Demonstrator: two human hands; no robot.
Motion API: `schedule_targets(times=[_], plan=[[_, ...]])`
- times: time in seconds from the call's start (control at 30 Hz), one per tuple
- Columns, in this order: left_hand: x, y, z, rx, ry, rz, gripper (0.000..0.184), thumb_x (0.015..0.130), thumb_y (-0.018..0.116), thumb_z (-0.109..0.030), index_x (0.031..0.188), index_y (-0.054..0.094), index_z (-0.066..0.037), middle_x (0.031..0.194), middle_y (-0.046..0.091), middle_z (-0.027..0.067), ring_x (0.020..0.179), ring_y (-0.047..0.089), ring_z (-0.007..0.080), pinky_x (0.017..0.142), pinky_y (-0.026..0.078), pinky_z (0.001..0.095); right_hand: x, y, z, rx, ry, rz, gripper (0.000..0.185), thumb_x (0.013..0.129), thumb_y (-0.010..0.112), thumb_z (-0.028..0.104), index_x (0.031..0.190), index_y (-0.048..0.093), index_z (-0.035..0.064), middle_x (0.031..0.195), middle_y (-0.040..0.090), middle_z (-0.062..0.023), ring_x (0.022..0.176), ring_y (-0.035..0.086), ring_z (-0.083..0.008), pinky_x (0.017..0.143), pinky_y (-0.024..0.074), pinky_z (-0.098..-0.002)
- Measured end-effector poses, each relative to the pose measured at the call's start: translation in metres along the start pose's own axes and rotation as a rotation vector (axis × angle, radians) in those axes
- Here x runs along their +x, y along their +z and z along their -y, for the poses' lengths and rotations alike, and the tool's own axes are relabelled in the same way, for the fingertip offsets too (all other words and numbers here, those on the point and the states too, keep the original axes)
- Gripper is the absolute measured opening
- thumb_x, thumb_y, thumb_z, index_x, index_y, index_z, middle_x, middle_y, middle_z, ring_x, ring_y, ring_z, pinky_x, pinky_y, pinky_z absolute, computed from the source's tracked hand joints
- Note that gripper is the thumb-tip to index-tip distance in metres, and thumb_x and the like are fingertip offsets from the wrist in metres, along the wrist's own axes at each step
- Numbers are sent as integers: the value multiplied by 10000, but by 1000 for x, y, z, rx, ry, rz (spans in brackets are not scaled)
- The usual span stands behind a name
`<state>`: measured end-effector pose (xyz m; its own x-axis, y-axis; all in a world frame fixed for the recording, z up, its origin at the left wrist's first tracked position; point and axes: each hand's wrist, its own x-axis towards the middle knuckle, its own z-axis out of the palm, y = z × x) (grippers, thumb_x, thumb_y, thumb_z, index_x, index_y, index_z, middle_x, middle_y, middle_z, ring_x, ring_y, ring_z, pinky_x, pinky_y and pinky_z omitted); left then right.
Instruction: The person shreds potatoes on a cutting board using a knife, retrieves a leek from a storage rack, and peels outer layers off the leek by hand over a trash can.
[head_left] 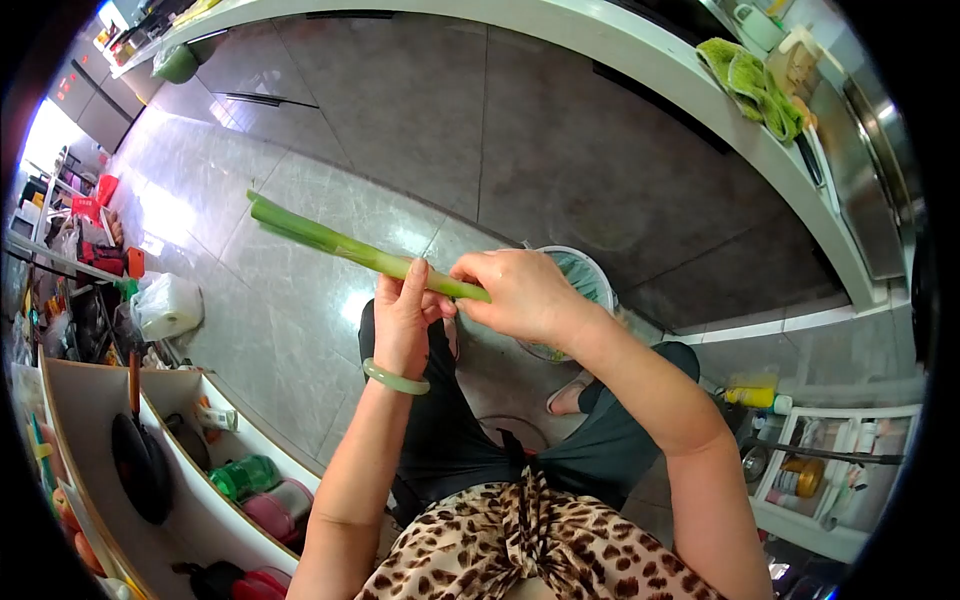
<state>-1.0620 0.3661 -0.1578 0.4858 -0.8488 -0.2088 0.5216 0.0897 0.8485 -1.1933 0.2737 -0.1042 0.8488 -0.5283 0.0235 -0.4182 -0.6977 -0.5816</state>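
Observation:
A long green onion [345, 246] stretches across in front of me, its leafy green end pointing to the upper left and its paler end to the right. My left hand [405, 310], with a pale green bangle [396, 379] at the wrist, is closed around the stalk near its middle. Close beside it, my right hand [525, 292] grips the paler end between thumb and fingers. Under and just beyond my right hand stands a lined trash bin [582, 268], partly covered by that hand and forearm.
Dark cabinets [400, 100] run along the far side beneath a white counter [640, 40], where a green towel [750, 88] lies. A shelf unit [215, 430] holding a pan [140, 465] stands at left. A white storage rack [835, 470] is at right.

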Motion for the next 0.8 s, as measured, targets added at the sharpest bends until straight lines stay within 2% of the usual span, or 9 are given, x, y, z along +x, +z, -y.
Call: schedule_targets(times=[0.13, 0.2, 0.33, 0.43, 0.5, 0.6, 0.7, 0.73, 0.8], plan=[[4, -5, -3, 67, -98, 90, 240, 946, 550, -239, 1080, 477, -53, 837, 574, 64, 619, 569, 138, 543, 481, 255, -2, 9, -13, 17, -56, -73, 246, 784, 618, 155, 1003, 636, 45, 862, 670, -120, 768, 644, -270, 680, 491, -360], [1, 0, -7, 67, -60, 146, 272, 926, 587, -218, 1103, 507, -28, 840, 586, 46, 720, 582, 115, 612, 486, 237, -4, 2, -17, 392, 47, 56, 249, 796, 601, 127, 1024, 632, 31, 864, 667, -113, 751, 635, -222, 689, 480, -326], [3, -5, -1, 145, -49, 206, 242, 935, 562, -177, 1125, 530, -31, 937, 590, 56, 807, 581, 125, 663, 499, 253, -5, 7, -28, 524, 85, 113, 235, 809, 572, 107, 1018, 635, 22, 847, 661, -106, 721, 615, -181, 681, 470, -304], [2, -5, 1, 159, -25, 212, 194, 932, 566, -162, 1071, 563, -27, 944, 600, 56, 788, 583, 121, 700, 493, 235, -7, 5, -24, 329, 28, 86, 225, 818, 565, 140, 991, 640, 19, 844, 653, -133, 738, 630, -228, 678, 480, -337], [2, -4, 3, 180, 5, 232, 190, 920, 595, -153, 1064, 565, -32, 893, 615, 43, 751, 571, 98, 683, 471, 212, -8, 1, -20, 8, -49, 49, 196, 825, 546, 178, 900, 642, 24, 801, 641, -152, 733, 632, -294, 658, 488, -385], [1, -2, 2, 279, 37, 269, 177, 911, 599, -136, 1047, 567, -27, 870, 609, 30, 738, 562, 86, 657, 471, 215, -8, -4, -17, -144, -97, 68, 181, 811, 538, 193, 807, 627, 35, 733, 628, -155, 701, 618, -349, 618, 489, -432], [3, 0, 8, 403, 32, 246, 176, 899, 605, -124, 1035, 573, -19, 859, 599, 26, 728, 548, 72, 623, 462, 214, -7, 0, -27, -261, -139, 84, 152, 792, 541, 176, 757, 621, 52, 677, 622, -143, 641, 617, -353, 577, 488, -442], [1, 6, 7, 425, -35, 217, 182, 893, 610, -122, 1037, 576, -17, 859, 599, 26, 725, 545, 72, 614, 458, 218, -9, 0, -25, -248, -118, 55, 189, 742, 609, 209, 679, 671, 42, 673, 636, -177, 660, 647, -348, 585, 502, -455], [6, 3, 21, 423, -80, 231, 180, 889, 617, -125, 1035, 590, -22, 867, 609, 30, 740, 554, 85, 635, 466, 225, -13, 7, -38, -227, -156, -6, 169, 742, 603, 199, 692, 666, 50, 663, 635, -170, 616, 636, -348, 569, 504, -452]])
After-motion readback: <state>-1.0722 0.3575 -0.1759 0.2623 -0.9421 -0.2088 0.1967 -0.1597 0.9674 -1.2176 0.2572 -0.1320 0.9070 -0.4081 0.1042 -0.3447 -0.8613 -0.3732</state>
